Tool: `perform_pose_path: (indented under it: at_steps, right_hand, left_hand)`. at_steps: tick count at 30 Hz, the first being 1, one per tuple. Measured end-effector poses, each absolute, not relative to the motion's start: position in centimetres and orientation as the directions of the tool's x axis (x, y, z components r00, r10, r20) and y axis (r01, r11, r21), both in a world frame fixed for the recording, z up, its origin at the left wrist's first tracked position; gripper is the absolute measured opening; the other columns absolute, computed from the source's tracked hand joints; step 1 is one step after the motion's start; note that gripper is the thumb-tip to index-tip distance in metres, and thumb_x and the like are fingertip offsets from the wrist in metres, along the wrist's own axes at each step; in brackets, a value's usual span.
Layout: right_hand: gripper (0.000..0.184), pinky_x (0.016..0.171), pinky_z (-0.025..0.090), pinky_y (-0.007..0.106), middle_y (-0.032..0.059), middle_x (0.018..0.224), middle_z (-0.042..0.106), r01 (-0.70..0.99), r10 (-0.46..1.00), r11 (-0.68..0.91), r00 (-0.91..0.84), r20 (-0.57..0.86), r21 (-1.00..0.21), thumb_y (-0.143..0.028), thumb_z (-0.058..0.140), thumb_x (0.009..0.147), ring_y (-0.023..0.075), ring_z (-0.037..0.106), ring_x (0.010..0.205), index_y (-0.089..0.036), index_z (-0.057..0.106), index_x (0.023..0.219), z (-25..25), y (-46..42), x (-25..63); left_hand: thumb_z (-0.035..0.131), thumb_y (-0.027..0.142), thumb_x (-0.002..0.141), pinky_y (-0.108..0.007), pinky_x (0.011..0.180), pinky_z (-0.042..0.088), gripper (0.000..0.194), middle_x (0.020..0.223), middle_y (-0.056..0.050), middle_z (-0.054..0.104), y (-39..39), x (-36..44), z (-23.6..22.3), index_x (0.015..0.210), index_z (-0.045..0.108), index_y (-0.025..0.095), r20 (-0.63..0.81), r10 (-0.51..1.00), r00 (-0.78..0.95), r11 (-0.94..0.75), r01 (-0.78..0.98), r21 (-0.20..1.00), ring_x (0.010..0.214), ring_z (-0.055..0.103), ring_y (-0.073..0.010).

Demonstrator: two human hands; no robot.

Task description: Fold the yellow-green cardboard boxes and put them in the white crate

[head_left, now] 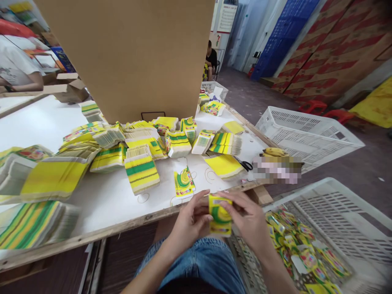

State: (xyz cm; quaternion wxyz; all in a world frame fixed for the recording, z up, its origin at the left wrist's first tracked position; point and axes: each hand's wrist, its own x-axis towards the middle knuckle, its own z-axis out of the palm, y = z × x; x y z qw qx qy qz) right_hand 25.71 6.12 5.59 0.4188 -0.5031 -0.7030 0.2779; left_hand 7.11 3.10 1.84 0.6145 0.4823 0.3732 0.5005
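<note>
Between my two hands, just over my lap at the table's front edge, is a small yellow and green printed card box (220, 215). My left hand (196, 216) pinches its left side with thumb and fingers. On the other side my right hand (243, 210) grips its upper right edge, thumb across the front. Whether the box is flat or folded up cannot be made out. Just beyond my hands, a few printed cards of the same kind (184, 181) lie on the white tabletop (168, 171). A banded stack of yellow and green cards (141, 171) stands behind them to the left.
More card stacks (55, 171) cover the table's left and middle. Scissors (246, 165) lie near the right edge. A white crate (324, 196) at my right holds many yellow packs (306, 253); another white crate (309, 130) stands beyond. A large cardboard box (131, 57) blocks the far view.
</note>
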Motion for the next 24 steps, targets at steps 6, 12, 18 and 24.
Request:
perform_pose_path:
  at_steps: [6, 12, 18, 24]
  right_hand:
    - [0.035, 0.093, 0.039, 0.051, 0.0139, 0.097, 0.064, 0.835, 0.866, 0.27, 0.006, 0.499, -0.479, -0.047, 0.057, 0.085, 0.032, 0.056, 0.098, -0.021, 0.075, 0.101, 6.3, 7.8, 28.9]
    - [0.017, 0.084, 0.046, 0.038, 0.0121, 0.091, 0.072, 0.599, 0.99, 0.131, -0.117, 0.076, -0.79, -0.031, 0.062, 0.08, 0.0268, 0.063, 0.089, -0.019, 0.073, 0.085, -0.4, 12.2, 19.3]
    - [0.012, 0.071, 0.045, 0.033, 0.0096, 0.076, 0.071, 0.54, 0.998, 0.001, -0.049, -0.031, -0.842, -0.025, 0.065, 0.073, 0.0236, 0.064, 0.073, -0.017, 0.07, 0.081, -2.9, 14.8, 14.6]
    - [0.015, 0.07, 0.047, 0.034, 0.0077, 0.074, 0.07, 0.372, 0.999, -0.019, -0.024, -0.03, -0.928, -0.033, 0.06, 0.076, 0.022, 0.063, 0.07, -0.019, 0.062, 0.071, -2.4, 14.0, 15.8]
  left_hand:
    - [0.062, 0.024, 0.083, -0.049, 0.112, 0.033, 0.038, 0.131, -0.015, 0.062, 5.2, 3.3, -0.1, 0.12, 0.065, 0.019, 0.084, 0.993, -0.078, -0.048, 0.382, 0.923, 0.128, 0.051, -0.0321]
    - [0.057, 0.024, 0.085, -0.048, 0.109, 0.037, 0.027, 0.13, -0.016, 0.063, 5.9, 1.8, -2.1, 0.107, 0.071, 0.017, 0.054, 0.996, -0.068, -0.014, 0.485, 0.874, 0.126, 0.054, -0.0328]
    - [0.056, 0.028, 0.086, -0.048, 0.108, 0.038, 0.028, 0.132, -0.013, 0.062, 5.7, 1.8, -2.0, 0.108, 0.072, 0.021, 0.029, 0.998, -0.055, 0.002, 0.497, 0.868, 0.127, 0.053, -0.0341]
    - [0.061, 0.032, 0.084, -0.047, 0.104, 0.043, 0.033, 0.123, -0.013, 0.068, 5.8, 1.4, -2.4, 0.113, 0.068, 0.018, 0.021, 0.984, -0.178, 0.029, 0.273, 0.962, 0.117, 0.061, -0.0307]
